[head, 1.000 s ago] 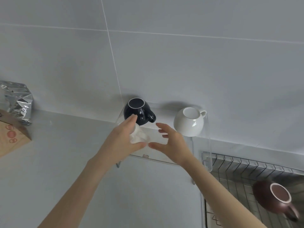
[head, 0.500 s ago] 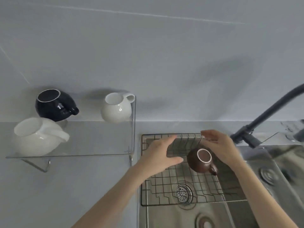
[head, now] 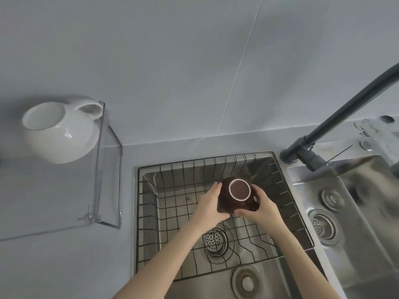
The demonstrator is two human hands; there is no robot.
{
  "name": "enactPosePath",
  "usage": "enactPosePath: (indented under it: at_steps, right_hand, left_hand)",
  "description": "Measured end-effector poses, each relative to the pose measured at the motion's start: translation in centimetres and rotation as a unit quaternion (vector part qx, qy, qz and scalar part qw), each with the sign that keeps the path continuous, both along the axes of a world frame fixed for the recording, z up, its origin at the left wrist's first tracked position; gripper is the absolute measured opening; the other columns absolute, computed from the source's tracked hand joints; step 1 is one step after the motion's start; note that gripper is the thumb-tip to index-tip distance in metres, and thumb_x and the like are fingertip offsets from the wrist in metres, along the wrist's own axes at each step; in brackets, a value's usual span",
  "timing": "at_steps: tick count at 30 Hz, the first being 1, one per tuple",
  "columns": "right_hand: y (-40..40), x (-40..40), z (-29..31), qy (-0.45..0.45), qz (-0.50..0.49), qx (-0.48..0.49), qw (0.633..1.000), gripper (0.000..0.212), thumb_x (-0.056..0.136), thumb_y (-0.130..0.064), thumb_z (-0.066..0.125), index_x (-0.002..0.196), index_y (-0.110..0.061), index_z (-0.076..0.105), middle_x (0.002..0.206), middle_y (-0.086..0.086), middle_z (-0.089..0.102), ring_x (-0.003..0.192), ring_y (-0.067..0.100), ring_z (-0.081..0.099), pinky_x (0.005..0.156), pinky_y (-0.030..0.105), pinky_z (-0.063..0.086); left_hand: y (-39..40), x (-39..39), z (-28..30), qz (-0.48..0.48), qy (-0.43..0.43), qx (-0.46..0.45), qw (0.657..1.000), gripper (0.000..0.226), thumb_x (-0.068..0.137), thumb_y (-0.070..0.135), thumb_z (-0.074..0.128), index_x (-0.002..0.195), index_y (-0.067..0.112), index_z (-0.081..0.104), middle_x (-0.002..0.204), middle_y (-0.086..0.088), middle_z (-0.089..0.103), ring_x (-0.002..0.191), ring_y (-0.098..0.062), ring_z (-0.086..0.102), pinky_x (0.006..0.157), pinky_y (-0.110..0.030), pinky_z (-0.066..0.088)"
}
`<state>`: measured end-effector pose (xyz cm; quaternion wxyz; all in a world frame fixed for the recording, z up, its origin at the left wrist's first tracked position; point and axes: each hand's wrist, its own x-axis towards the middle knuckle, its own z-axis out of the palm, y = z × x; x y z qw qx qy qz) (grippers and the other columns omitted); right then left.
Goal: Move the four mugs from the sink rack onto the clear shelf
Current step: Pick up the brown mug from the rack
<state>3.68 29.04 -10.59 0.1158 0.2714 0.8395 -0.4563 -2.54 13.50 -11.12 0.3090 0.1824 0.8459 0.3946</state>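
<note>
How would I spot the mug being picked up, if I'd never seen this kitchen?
Find the steel sink with the black wire rack set in it. Over the rack, two hands cup a dark brown mug from either side. Its thin white rim sets it apart from the all-white mug on the clear shelf.

Two bare forearms reach in from the bottom edge, ending in a left hand (head: pixel 210 205) and a right hand (head: pixel 262 209). No sleeves, gloves, rings, watch or bracelets show on them. Both arms are slender and smooth, and the fingernails look short and unpainted
</note>
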Motion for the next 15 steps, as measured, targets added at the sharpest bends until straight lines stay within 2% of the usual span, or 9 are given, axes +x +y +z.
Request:
enactPosePath:
  at_steps: [2,6,12,15]
  right_hand:
    - [-0.3,-0.2,-0.3,0.019,-0.008,-0.003,1.000,0.089,0.059,-0.021,0.083,0.134,-0.021,0.036,0.114,-0.005,0.054,0.106,0.010,0.049,0.089,0.022,0.037]
    - [-0.4,-0.5,-0.8,0.048,-0.033,0.017,0.998,0.083,0.056,-0.020,0.084,0.129,-0.021,0.044,0.106,-0.007,0.058,0.100,0.010,0.054,0.084,0.019,0.039]
    - [-1.1,-0.4,-0.1,0.051,-0.048,0.023,0.997,0.081,0.051,-0.022,0.086,0.124,-0.022,0.051,0.099,-0.008,0.062,0.097,0.010,0.057,0.091,0.027,0.046]
    - [-2.3,-0.5,1.2,0.063,-0.039,0.023,0.997,0.082,0.050,-0.021,0.086,0.125,-0.022,0.051,0.098,-0.011,0.062,0.099,0.009,0.057,0.089,0.024,0.043]
  left_hand:
    - [0.5,-0.2,-0.6,0.012,-0.005,0.007,1.000,0.091,0.070,0.018,0.073,0.142,0.014,0.017,0.153,-0.009,0.022,0.140,-0.020,0.023,0.113,-0.028,0.019]
    - [1.0,-0.6,-1.2,0.051,-0.007,0.030,0.998,0.087,0.067,0.017,0.076,0.139,0.011,0.027,0.145,-0.009,0.040,0.133,-0.019,0.037,0.101,-0.015,0.022]
    - [-0.2,-0.7,-0.4,0.052,0.016,0.027,0.998,0.086,0.063,0.021,0.078,0.136,0.011,0.035,0.134,-0.010,0.053,0.122,-0.020,0.050,0.101,-0.022,0.034]
    - [-1.7,-0.4,1.3,0.061,0.038,0.031,0.997,0.084,0.063,0.022,0.078,0.135,0.011,0.037,0.130,-0.012,0.057,0.118,-0.021,0.055,0.099,-0.023,0.038]
